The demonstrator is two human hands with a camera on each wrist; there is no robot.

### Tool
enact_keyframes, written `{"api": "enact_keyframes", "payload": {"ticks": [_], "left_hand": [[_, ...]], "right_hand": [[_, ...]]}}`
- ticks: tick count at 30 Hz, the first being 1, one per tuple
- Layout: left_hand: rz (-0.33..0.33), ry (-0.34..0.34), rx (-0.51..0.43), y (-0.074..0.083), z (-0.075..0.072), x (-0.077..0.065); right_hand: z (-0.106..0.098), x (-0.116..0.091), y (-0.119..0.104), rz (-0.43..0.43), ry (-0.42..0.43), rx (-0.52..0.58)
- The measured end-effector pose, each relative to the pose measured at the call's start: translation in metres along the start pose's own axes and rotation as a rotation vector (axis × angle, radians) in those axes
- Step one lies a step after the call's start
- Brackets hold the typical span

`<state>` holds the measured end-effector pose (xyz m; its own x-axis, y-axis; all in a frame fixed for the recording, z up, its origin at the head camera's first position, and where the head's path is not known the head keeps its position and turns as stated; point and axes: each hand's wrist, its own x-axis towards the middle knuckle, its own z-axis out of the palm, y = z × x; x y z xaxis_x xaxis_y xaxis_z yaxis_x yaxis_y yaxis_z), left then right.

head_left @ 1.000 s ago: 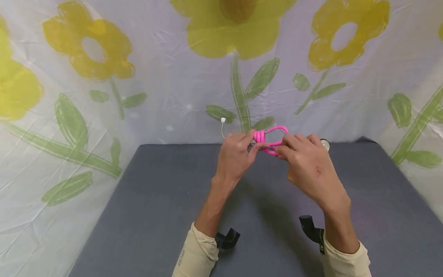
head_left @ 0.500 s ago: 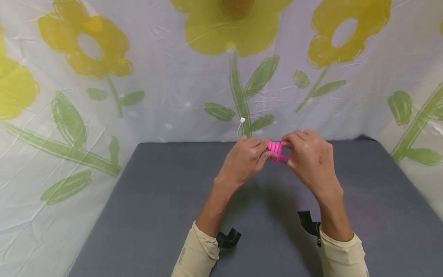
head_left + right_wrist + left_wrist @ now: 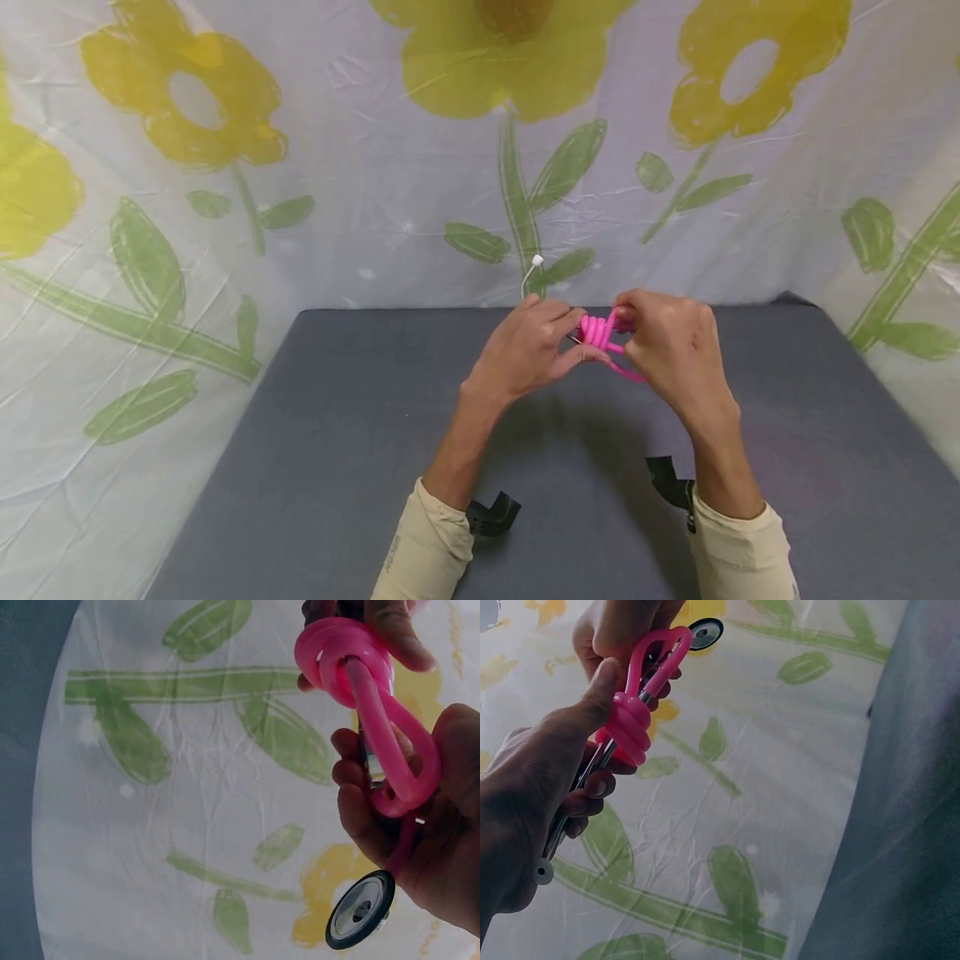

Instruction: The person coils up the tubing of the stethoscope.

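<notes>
Both hands hold a stethoscope up above the far part of the table. Its pink tubing is wound in several coils around the metal ear tubes. My left hand grips the ear tubes and coils, thumb along the near side. A white ear tip sticks up beyond it. My right hand grips the pink loop at the other end, fingers curled around it. In the right wrist view the round chestpiece hangs below that hand; the head view hides it.
A grey padded table spreads beneath the arms. Behind and beside it hangs a white sheet printed with yellow flowers and green leaves. Black curved mounts sit at both wrists, by the beige sleeves.
Left hand and stethoscope have shifted right. The right hand has turned and its fingers have closed farther over the pink loop, which showed wide before. The chestpiece has gone from the head view.
</notes>
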<state>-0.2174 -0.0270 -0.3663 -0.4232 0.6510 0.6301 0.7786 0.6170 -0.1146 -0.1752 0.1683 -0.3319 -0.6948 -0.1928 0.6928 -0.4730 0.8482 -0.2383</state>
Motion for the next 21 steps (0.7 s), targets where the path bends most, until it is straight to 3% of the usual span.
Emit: {"api": "enact_keyframes", "payload": {"ticks": [4, 8, 11, 14, 17, 21], "left_hand": [[0.029, 0.005, -0.047, -0.004, -0.001, -0.001], [0.041, 0.022, -0.112, -0.008, -0.004, 0.0], [0.042, 0.043, -0.208, -0.012, -0.009, 0.001], [0.022, 0.066, -0.326, -0.012, -0.014, 0.001], [-0.058, 0.103, -0.388, -0.01, -0.021, 0.0], [-0.232, 0.182, -0.426, -0.009, -0.028, -0.002]], "right_hand": [[-0.003, 0.0, 0.006, 0.029, -0.11, 0.118], [-0.007, 0.002, 0.019, 0.123, -0.208, 0.354], [-0.007, 0.001, 0.032, 0.162, -0.186, 0.486], [-0.002, -0.001, 0.042, 0.134, -0.155, 0.549], [0.002, -0.001, 0.042, 0.09, -0.181, 0.579], [0.002, -0.001, 0.031, 0.063, -0.277, 0.579]]}}
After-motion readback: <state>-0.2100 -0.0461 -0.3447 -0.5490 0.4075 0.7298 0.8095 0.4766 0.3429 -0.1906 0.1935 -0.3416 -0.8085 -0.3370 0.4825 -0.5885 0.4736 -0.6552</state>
